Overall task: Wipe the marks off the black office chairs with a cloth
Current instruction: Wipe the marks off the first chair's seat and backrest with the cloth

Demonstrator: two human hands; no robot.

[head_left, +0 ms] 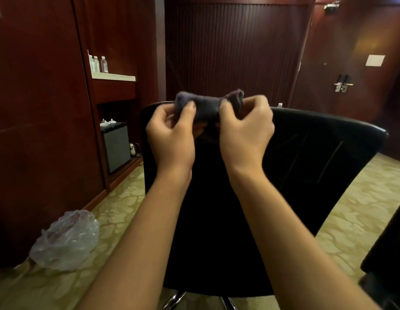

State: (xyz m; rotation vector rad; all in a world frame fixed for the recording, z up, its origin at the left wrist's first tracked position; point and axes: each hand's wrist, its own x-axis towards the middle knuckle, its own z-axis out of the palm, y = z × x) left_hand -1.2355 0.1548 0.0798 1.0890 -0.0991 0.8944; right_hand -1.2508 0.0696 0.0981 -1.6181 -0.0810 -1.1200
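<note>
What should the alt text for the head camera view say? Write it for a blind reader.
Both hands, left hand and right hand, hold a bunched dark cloth stretched between them above the back of a black office chair. A clear plastic bag lies on the patterned carpet at left.

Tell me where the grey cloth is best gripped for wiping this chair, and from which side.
The cloth is bunched into a short roll, pinched at its ends by the left hand and right hand above the chair back's top edge. For wiping, one hand should probably close over the thick middle from the near side, fingers wrapped over the top.
</note>
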